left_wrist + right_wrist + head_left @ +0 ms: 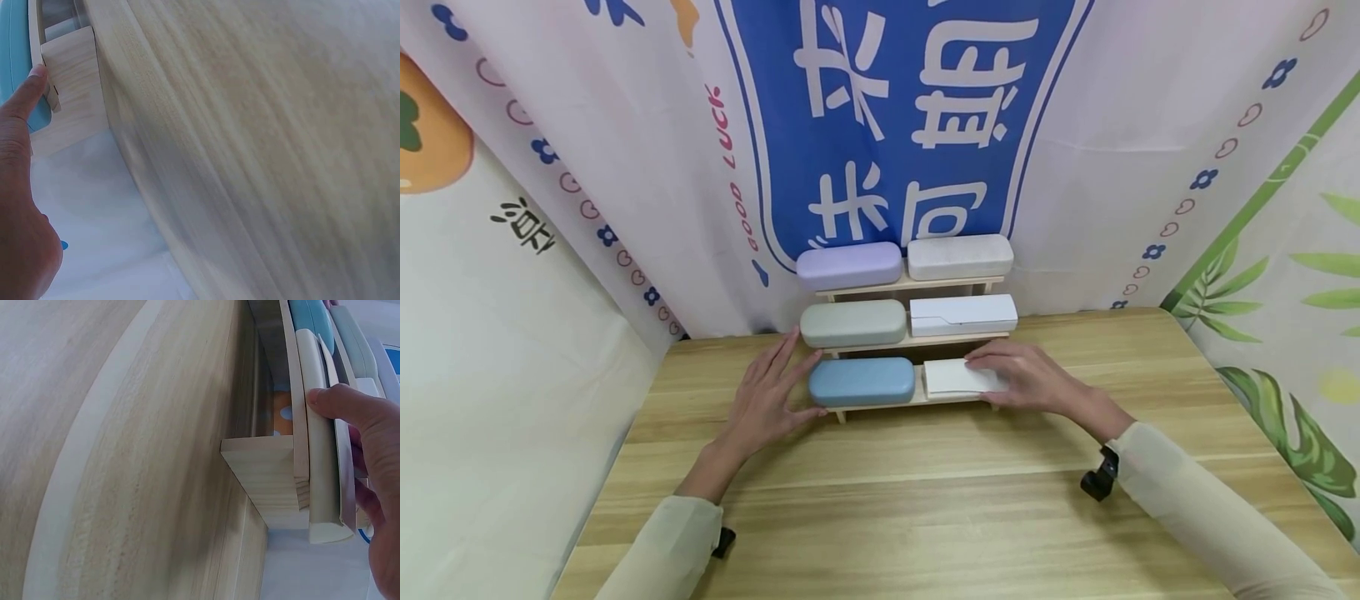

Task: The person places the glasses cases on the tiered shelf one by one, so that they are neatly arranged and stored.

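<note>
My right hand (1026, 379) pinches a white glasses case (951, 377) on the lowest tier, at the right end of a three-tier wooden rack (925, 398). In the right wrist view the thumb presses the white case's (320, 469) front, its flap slightly lifted; the fingers reach behind. My left hand (763, 400) has its fingers spread at the rack's left end, beside a blue glasses case (861, 382). Its thumb tip touches the rack's lowest shelf edge near the blue case (19, 62) in the left wrist view.
On the middle tier sit a grey-green case (853, 323) and a white case (962, 315). A lilac case (848, 266) and a pale grey case (960, 257) occupy the top tier. The rack stands on a wooden table (880, 500), against a printed curtain (1097, 183).
</note>
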Demonstrator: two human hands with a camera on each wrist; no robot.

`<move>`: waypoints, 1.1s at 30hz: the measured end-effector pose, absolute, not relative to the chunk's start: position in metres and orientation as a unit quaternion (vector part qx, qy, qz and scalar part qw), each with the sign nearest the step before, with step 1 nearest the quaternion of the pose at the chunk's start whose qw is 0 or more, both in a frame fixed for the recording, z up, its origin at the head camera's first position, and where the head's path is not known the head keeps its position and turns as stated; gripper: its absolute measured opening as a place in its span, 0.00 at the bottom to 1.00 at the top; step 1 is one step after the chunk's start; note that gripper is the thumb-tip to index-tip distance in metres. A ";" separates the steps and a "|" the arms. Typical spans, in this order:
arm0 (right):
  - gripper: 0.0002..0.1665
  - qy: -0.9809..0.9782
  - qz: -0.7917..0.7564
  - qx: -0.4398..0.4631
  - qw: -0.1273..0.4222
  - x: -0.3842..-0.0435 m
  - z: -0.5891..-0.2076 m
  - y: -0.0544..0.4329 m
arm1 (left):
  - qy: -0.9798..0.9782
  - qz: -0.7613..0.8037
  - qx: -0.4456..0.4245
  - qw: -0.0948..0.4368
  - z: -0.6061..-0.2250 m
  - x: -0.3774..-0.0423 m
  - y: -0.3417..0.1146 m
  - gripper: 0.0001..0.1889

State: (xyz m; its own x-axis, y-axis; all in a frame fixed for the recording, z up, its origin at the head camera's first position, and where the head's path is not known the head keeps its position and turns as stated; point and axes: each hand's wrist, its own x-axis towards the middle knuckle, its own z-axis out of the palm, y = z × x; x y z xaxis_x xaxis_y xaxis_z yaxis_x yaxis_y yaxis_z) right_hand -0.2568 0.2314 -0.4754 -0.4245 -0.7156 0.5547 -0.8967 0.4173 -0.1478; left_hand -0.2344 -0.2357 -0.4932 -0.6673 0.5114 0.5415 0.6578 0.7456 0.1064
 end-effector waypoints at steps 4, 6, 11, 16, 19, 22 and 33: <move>0.30 -0.818 0.219 0.490 0.206 -0.256 -0.474 0.230 | -0.901 -0.152 -0.324 0.244 -0.492 -0.234 -0.235 0.55; 0.31 -0.820 0.219 0.487 0.204 -0.255 -0.474 0.230 | -0.902 -0.153 -0.323 0.244 -0.492 -0.234 -0.235 0.55; 0.31 -0.825 0.216 0.483 0.200 -0.256 -0.473 0.229 | -0.902 -0.160 -0.322 0.240 -0.492 -0.234 -0.235 0.55; 0.30 -0.826 0.210 0.483 0.200 -0.257 -0.474 0.228 | -0.901 -0.161 -0.323 0.241 -0.491 -0.234 -0.235 0.55; 0.30 -0.826 0.213 0.483 0.200 -0.257 -0.475 0.227 | -0.901 -0.156 -0.323 0.243 -0.492 -0.234 -0.235 0.55; 0.30 -0.826 0.214 0.481 0.200 -0.257 -0.475 0.226 | -0.901 -0.155 -0.323 0.243 -0.493 -0.234 -0.235 0.55; 0.31 -0.821 0.212 0.483 0.220 -0.254 -0.476 0.224 | -0.896 -0.156 -0.330 0.252 -0.494 -0.235 -0.235 0.56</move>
